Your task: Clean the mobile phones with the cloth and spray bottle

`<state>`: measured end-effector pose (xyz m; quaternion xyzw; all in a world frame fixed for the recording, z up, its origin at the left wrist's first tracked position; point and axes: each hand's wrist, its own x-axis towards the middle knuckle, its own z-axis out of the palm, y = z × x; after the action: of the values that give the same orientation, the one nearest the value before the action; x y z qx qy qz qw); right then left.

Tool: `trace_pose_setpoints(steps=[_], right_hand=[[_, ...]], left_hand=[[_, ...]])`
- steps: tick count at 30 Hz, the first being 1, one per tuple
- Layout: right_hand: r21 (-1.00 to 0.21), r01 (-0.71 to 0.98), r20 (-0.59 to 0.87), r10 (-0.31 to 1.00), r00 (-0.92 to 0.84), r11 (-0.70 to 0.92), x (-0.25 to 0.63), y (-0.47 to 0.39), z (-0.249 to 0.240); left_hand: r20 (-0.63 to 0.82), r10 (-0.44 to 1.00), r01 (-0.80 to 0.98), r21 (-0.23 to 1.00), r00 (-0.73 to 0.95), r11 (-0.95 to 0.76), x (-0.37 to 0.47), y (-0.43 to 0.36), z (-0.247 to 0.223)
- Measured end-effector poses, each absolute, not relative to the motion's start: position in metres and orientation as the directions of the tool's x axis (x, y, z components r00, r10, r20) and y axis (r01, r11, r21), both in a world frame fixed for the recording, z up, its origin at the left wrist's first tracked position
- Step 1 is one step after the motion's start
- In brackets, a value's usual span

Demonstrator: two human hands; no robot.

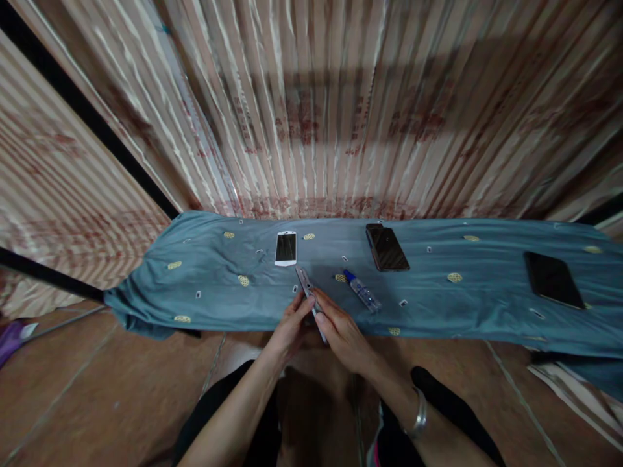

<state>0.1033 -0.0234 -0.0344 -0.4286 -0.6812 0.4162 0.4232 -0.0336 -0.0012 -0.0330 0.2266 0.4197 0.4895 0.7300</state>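
2 hands (341, 327) pinching 1 thin gray thing (304, 280) between them; its far end sticks out toward white phone (286, 249) on table (219, 301).

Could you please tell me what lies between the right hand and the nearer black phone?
In the head view, a blue-capped bottle lies on the blue cloth, between the right hand and that phone.

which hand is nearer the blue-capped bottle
The right hand. It is to the left of the blue-capped bottle and closer to the person; the left hand is farther left, on the far side of the right hand.
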Motion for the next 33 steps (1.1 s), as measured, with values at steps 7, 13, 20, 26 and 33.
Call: trace_pose_setpoints(steps=[7, 13, 20, 26, 33], right_hand=[[-0.946, 0.22, 0.193, 0.958, -0.212, 0.239, 0.111, -0.017, -0.027], [-0.964, 0.156, 0.178, 0.957, -0.228, 0.216, 0.114, -0.014, -0.016], [-0.991, 0.049, 0.109, 0.954, -0.278, 0.127, 0.112, -0.019, -0.006], [-0.994, 0.034, 0.091, 0.944, -0.318, 0.107, 0.111, -0.022, -0.005], [-0.986, 0.003, 0.153, 0.923, -0.353, 0.164, 0.111, -0.024, -0.004]], left_hand=[[-0.384, 0.911, -0.43, 0.805, 0.148, 0.409, -0.024, -0.005, -0.037], [-0.342, 0.929, -0.362, 0.856, 0.139, 0.369, -0.024, -0.002, -0.039], [-0.317, 0.947, -0.358, 0.879, 0.055, 0.315, -0.029, 0.005, -0.035], [-0.308, 0.951, -0.389, 0.876, -0.001, 0.284, -0.031, 0.006, -0.036], [-0.309, 0.95, -0.417, 0.871, -0.051, 0.261, -0.035, 0.008, -0.033]])
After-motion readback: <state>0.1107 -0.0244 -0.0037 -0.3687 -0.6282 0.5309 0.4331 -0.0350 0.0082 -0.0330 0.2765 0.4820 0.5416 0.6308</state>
